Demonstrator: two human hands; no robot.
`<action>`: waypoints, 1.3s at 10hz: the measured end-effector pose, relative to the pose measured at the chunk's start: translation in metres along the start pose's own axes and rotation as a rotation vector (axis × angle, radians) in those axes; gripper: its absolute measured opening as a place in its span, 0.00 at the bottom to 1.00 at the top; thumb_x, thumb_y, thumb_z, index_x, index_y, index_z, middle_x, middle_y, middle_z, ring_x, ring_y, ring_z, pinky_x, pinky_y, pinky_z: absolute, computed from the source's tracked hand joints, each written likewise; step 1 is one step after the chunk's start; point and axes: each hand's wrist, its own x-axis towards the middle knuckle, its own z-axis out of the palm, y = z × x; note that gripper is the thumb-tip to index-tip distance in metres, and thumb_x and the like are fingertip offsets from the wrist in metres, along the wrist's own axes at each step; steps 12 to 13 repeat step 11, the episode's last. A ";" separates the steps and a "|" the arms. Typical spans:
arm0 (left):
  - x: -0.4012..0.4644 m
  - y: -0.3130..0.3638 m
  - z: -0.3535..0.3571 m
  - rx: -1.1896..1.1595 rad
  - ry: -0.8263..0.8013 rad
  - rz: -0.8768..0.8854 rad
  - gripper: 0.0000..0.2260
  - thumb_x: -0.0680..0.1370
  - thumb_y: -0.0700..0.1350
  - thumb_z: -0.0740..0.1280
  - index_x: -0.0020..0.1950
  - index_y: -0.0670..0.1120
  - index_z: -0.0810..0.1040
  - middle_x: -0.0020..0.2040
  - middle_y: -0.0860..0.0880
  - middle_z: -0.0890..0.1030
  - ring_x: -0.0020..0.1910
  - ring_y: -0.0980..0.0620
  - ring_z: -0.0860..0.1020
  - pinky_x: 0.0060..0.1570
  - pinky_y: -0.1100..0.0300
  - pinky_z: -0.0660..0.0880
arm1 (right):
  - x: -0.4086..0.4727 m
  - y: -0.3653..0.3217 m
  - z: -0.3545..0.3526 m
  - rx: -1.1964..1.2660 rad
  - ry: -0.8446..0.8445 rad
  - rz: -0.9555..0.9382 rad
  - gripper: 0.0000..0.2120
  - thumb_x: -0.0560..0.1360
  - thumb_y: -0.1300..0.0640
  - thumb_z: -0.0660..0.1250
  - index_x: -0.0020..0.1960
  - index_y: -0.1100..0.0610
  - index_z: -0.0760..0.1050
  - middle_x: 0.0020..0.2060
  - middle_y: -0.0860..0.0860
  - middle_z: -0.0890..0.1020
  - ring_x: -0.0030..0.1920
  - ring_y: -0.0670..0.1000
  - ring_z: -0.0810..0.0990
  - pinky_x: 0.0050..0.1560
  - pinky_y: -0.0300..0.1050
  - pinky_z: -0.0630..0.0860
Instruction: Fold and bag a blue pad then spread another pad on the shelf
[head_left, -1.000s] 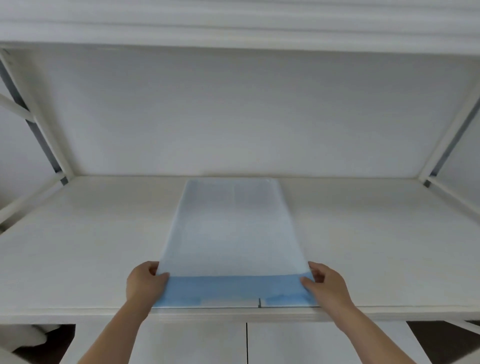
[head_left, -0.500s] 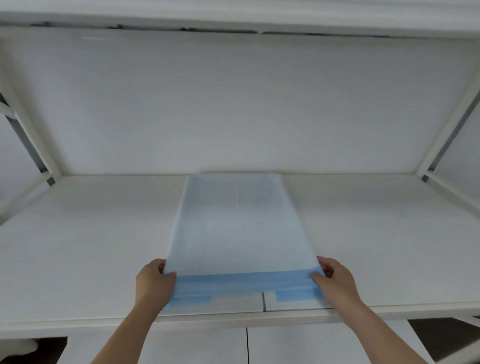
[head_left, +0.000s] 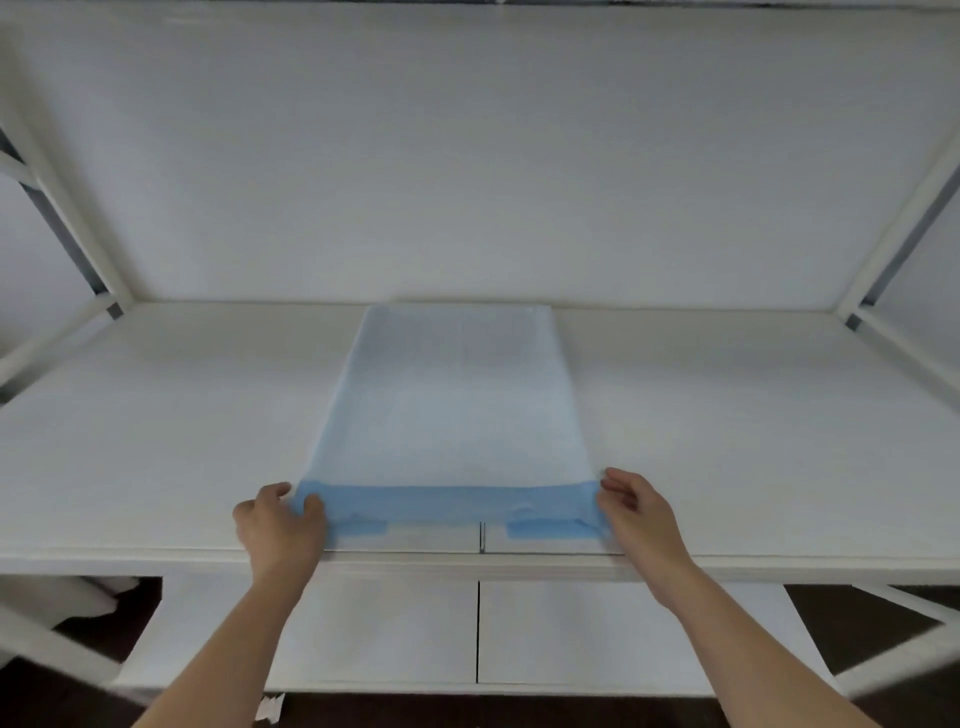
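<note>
Blue pad (head_left: 449, 410): a long, narrow strip lying flat on the white shelf (head_left: 156, 431), its far end at 12 o'clock near the back wall, its near end just short of the shelf's front lip at 6 o'clock. The left hand (head_left: 278, 522) pinches the near corner at 7 o'clock, thumb over the blue border; the right hand (head_left: 636, 514) holds the corner at 5 o'clock, fingertips curled on the edge. Neither hand is empty.

Change. Against the view one second ago, the near blue border is wider and stands slightly raised, and two short blue tabs show beneath it on either side of the shelf seam (head_left: 480, 538); earlier only a flat band showed. Both hands have closed in on the corners from resting beside them. The far end holds its place.

Reading. The lift of the near edge suggests the start of a lengthwise fold toward 12 o'clock; the pad counts as part-folded at most, and bagging is not yet begun. No bag and no second pad are in view. Lower cupboard panels (head_left: 363, 629) sit below the shelf.
</note>
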 end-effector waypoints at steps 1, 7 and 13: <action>-0.015 0.005 -0.003 -0.012 -0.006 -0.073 0.19 0.76 0.42 0.64 0.66 0.38 0.70 0.63 0.36 0.67 0.55 0.34 0.73 0.60 0.42 0.71 | -0.007 0.008 -0.015 0.015 -0.040 0.003 0.18 0.77 0.62 0.63 0.67 0.57 0.71 0.59 0.49 0.77 0.56 0.46 0.76 0.56 0.37 0.68; -0.118 0.021 -0.041 -0.159 0.057 -0.239 0.22 0.77 0.42 0.64 0.70 0.39 0.65 0.69 0.39 0.56 0.44 0.38 0.73 0.57 0.49 0.73 | -0.031 0.028 -0.052 -0.458 -0.411 -0.217 0.24 0.77 0.63 0.62 0.72 0.56 0.65 0.77 0.51 0.52 0.76 0.48 0.53 0.70 0.33 0.49; -0.133 0.090 -0.138 -0.304 0.156 0.178 0.19 0.75 0.43 0.68 0.66 0.46 0.70 0.67 0.42 0.64 0.48 0.43 0.79 0.59 0.43 0.74 | -0.048 -0.064 -0.104 -0.462 -0.435 -0.090 0.13 0.76 0.60 0.63 0.54 0.68 0.77 0.44 0.53 0.78 0.42 0.52 0.77 0.34 0.37 0.68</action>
